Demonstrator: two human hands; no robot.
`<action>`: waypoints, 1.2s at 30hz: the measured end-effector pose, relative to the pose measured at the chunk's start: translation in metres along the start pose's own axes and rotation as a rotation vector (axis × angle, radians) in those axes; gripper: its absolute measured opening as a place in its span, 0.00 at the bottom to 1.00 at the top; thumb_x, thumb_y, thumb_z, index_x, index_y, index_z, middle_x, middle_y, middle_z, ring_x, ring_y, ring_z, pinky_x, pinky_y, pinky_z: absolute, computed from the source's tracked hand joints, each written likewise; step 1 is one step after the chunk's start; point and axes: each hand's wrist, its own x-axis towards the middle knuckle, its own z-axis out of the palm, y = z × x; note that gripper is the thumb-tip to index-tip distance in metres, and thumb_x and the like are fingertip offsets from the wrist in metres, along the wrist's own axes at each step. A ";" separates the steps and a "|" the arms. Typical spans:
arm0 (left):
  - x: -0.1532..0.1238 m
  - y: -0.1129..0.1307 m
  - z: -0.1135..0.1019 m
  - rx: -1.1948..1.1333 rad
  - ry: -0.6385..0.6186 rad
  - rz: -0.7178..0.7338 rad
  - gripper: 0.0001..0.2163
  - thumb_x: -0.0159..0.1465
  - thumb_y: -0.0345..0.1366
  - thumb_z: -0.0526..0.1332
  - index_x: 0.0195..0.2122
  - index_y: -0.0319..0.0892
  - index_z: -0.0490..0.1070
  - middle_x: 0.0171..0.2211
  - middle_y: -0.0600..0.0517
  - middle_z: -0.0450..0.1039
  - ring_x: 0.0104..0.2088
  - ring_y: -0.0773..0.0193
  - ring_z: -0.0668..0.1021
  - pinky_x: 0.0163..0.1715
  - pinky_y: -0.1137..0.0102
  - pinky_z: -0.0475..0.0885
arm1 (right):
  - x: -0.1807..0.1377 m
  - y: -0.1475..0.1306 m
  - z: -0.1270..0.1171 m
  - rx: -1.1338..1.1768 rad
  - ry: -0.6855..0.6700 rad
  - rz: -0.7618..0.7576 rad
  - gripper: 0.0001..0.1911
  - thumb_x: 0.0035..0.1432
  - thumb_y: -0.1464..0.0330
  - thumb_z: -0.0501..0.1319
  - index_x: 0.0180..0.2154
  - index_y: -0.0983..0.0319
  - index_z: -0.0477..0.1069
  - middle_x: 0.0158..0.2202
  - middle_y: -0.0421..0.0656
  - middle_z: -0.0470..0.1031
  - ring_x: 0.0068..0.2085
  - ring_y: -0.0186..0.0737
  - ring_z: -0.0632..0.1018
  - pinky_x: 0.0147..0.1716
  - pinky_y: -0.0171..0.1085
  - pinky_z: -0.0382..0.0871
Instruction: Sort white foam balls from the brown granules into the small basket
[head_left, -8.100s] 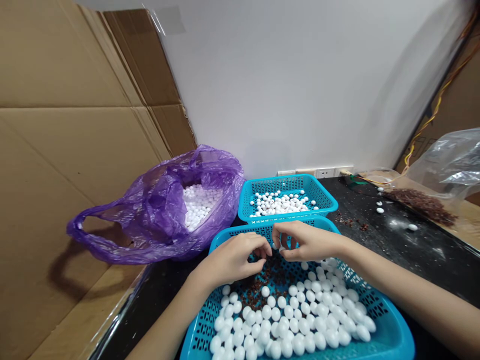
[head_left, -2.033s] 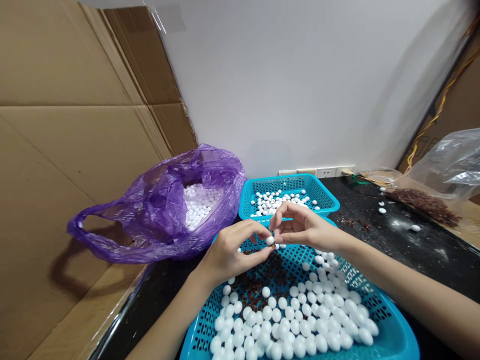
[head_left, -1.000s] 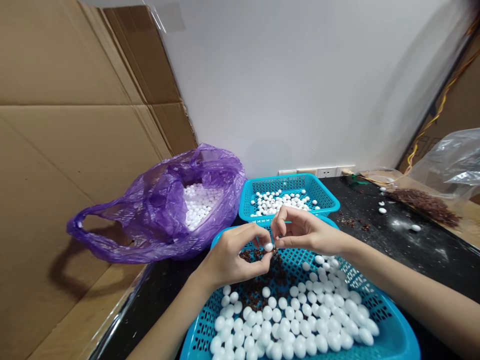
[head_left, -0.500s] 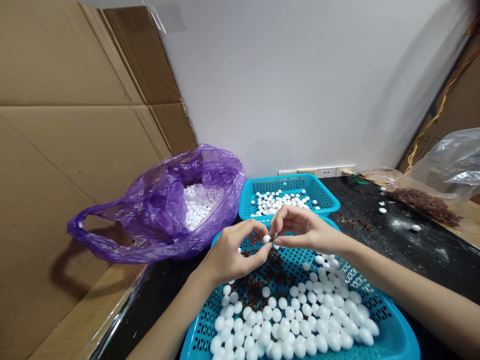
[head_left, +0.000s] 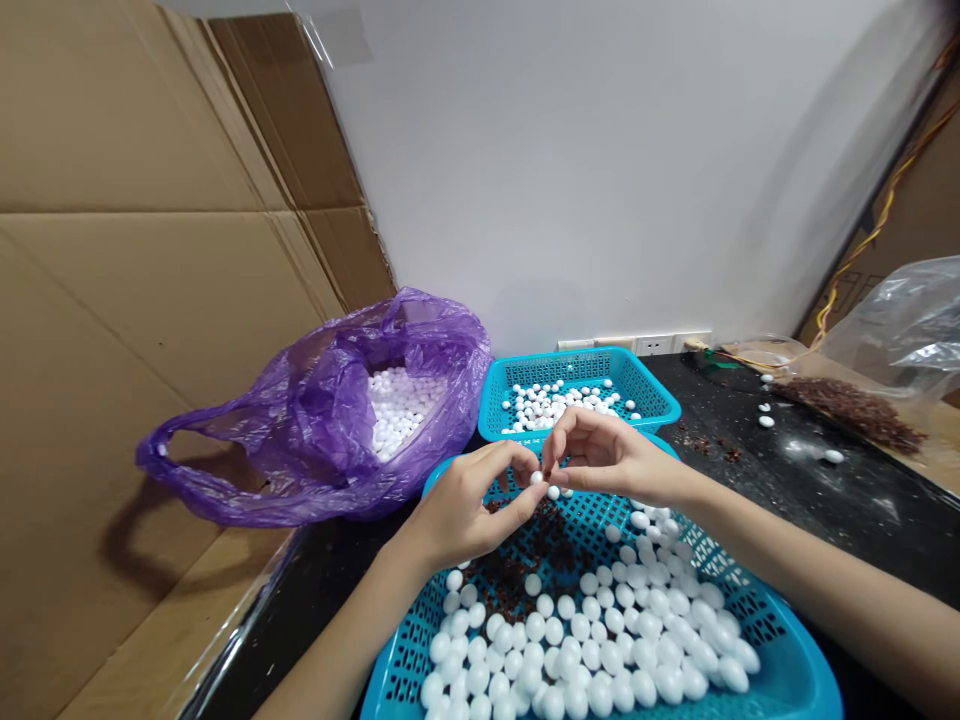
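Between the thumb and forefinger of my left hand (head_left: 476, 500) is a small white ball (head_left: 537, 479). My right hand (head_left: 604, 460) is closed in a pinch right beside it, fingertips on a tiny dark brown piece (head_left: 548, 477) against the ball. Both hands are over the far part of a blue perforated basket (head_left: 806, 640). Many loose white balls (head_left: 600, 655) fill its near part. A patch of small brown bits (head_left: 517, 580) lies farther back in the basket, partly under my left hand.
A smaller blue basket (head_left: 491, 385) with white balls stands behind. To the left is a purple plastic bag (head_left: 315, 400) of white balls. A brown pile (head_left: 851, 408), a clear bag (head_left: 907, 310) and stray balls lie on the black tabletop (head_left: 840, 510) at right.
My hands have barely moved; the fingertips are slightly closer together around the white ball. The baskets and bag stay as they were.
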 end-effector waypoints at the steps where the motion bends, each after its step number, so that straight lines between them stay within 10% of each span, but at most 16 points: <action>1: 0.000 0.000 0.000 0.005 -0.002 -0.005 0.03 0.62 0.35 0.56 0.34 0.42 0.65 0.30 0.55 0.70 0.30 0.69 0.73 0.32 0.73 0.69 | 0.000 0.000 0.000 -0.007 0.007 0.002 0.11 0.53 0.70 0.67 0.33 0.61 0.65 0.33 0.40 0.69 0.36 0.37 0.72 0.37 0.37 0.68; 36: 0.000 -0.002 0.000 0.015 -0.091 -0.012 0.05 0.65 0.37 0.54 0.40 0.42 0.64 0.34 0.53 0.70 0.33 0.66 0.72 0.32 0.71 0.68 | -0.003 0.000 0.005 -0.262 0.029 -0.105 0.10 0.51 0.80 0.58 0.31 0.61 0.60 0.32 0.40 0.66 0.35 0.37 0.70 0.34 0.38 0.66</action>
